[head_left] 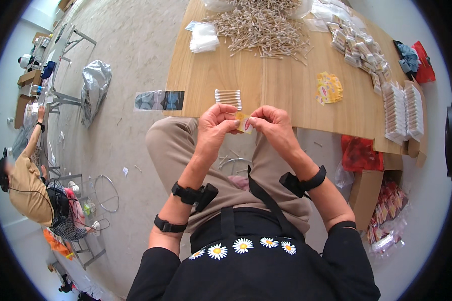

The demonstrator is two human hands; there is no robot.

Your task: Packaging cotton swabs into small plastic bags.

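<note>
A small yellow printed card is pinched between both my hands at the near edge of the table. My left hand grips its left side with thumb and fingers. On its right side, my right hand pinches the edge. Just beyond my left hand, a neat row of cotton swabs lies side by side on the wooden table. A pile of yellow printed cards rests farther right. Toward the back spreads a large heap of loose cotton swabs.
Clear plastic bags lie back left; a dark patterned plastic sheet overhangs the left edge. Packed swabs and upright rows of packs line the right. A cardboard box stands below. Another person sits far left.
</note>
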